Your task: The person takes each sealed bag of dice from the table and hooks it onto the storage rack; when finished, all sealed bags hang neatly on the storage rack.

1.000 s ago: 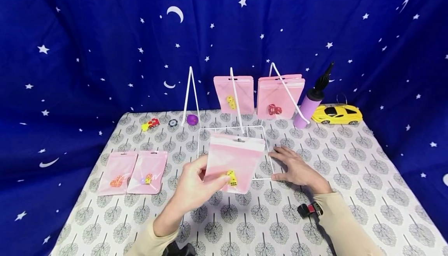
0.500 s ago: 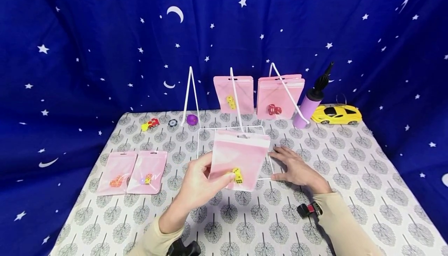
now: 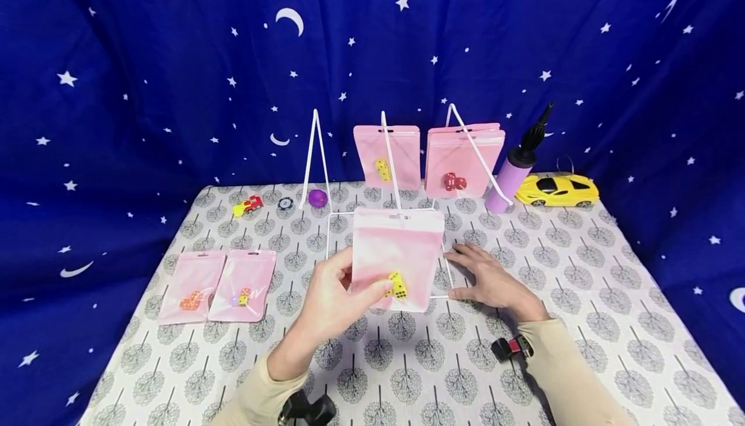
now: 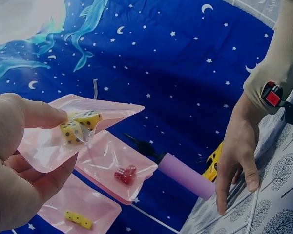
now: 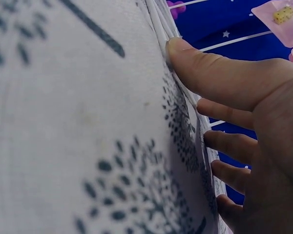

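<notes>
- pink pouch (image 3: 398, 255) with two yellow dice (image 3: 398, 285) inside — held upright above the table, in front of the white wire rack (image 3: 329, 245), its lower edge off the cloth
- left hand (image 3: 328, 303) pinches the pouch at its lower left, thumb on the front right by the dice, fingers curled behind; left wrist view shows the same pouch (image 4: 68, 134) clamped between thumb and fingers, dice (image 4: 79, 126) at the thumb tip
- right hand (image 3: 487, 277) lies flat on the table, fingers straight and spread, holding nothing; fingertips touch the rack's base wire at the right front corner — right wrist view shows the thumb (image 5: 210, 73) pressed on the wire
- rack base frame sits on the table behind the held pouch, three upright prongs at the back
- two pink pouches hang at the back: one with yellow dice (image 3: 387, 154), one with red dice (image 3: 464, 161)
- purple hand pump (image 3: 513, 177) leans just right of the rack, yellow toy car (image 3: 557, 191) beside it
- two more pink pouches (image 3: 218, 285) lie flat, side by side, at the table's left, well apart from the hands
- small red-and-yellow toy (image 3: 248, 205), dark chip (image 3: 284, 203), purple ball (image 3: 317, 198) at back left
- tablecloth (image 3: 582, 297) grey with tree print; blue starry backdrop (image 3: 145, 77) behind
</notes>
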Tool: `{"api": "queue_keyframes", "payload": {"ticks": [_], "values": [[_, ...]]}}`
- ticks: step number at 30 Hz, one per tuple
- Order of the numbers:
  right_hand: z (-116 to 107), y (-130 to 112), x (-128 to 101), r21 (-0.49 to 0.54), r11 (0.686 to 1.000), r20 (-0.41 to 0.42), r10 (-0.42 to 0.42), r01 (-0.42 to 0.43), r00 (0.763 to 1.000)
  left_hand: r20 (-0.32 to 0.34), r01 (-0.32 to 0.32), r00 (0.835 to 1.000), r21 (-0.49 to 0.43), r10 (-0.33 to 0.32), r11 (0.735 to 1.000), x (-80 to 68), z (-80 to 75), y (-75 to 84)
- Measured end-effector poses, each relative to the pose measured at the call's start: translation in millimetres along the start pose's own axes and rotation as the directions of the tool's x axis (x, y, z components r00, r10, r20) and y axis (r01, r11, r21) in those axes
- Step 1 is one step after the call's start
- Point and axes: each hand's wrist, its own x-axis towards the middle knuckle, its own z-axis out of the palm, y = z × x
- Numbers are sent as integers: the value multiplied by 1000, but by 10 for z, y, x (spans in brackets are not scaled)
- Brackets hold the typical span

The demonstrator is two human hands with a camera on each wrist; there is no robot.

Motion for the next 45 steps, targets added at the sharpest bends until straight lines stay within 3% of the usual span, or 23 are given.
{"api": "queue_keyframes", "payload": {"ticks": [13,28,37,45], "values": [[-14,-24,-18,5,1000,-20,-9,9,1000,-51,-24,998,33,25,999,82,61,-116],[-3,-20,-28,7,1000,-19,-2,3,1000,-75,74,994,-20,-75,997,238,88,-177],[0,-18,-30,0,1000,-15,-15,15,1000,-102,31,994,33,-27,999,358,54,-258],[2,-10,-29,7,1000,-21,-24,25,999,-96,27,995,8,-26,1000,491,27,-328]]}}
